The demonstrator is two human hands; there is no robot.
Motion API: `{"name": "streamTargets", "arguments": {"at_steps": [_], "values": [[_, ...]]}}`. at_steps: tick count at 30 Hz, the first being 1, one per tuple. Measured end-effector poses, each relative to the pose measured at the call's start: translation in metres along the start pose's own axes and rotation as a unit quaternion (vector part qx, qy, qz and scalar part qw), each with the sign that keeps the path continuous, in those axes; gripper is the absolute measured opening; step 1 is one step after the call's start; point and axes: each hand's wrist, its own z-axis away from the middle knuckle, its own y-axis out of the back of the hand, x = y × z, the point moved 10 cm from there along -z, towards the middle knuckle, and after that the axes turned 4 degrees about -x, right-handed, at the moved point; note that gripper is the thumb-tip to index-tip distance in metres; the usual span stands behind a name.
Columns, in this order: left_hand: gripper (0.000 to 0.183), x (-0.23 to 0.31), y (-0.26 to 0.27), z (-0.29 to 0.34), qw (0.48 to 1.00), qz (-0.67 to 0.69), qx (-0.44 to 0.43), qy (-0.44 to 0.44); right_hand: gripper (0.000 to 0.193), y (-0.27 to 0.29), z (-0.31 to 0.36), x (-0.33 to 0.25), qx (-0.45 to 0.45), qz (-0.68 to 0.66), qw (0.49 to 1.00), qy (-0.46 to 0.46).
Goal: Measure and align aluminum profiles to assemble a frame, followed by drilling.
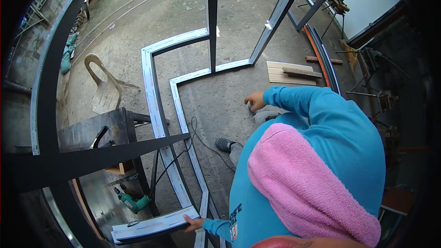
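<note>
My left hand point(195, 223) grips the end of a dark metal bar point(156, 224) whose upper face is covered in white protective film. A small oval ring-like item point(132, 223) lies on that bar. My right hand point(255, 100) hangs near my knee and shoe, its fingers loosely bent and apart, with nothing seen in it. In front of me stands a large dark metal frame point(148, 73), its edges lined with the same printed white film. A green power drill point(133, 200) lies on the workbench beside the bar, its black cord running across the frame.
A dark metal workbench point(94, 131) carries a black-handled clamp point(99, 137). Beyond it a beige plastic chair point(108, 85) lies tipped over. Boards point(289, 73) and long orange and dark bars point(321, 59) rest on the concrete floor. Tall dark uprights point(211, 18) cross the space; machines on stands line the right side.
</note>
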Motion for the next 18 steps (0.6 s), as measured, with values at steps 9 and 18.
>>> {"name": "streamTargets", "arguments": {"at_steps": [9,18], "values": [[0.100,0.138,0.039,0.294,0.950,-0.235,-0.115,-0.173,0.093,-0.166,0.073,-0.291,-0.431,-0.224,0.779,0.397],[0.098,0.247,-0.117,0.388,0.900,-0.328,-0.150,-0.245,0.115,-0.001,0.064,-0.215,-0.145,-0.494,0.807,0.291]]}}
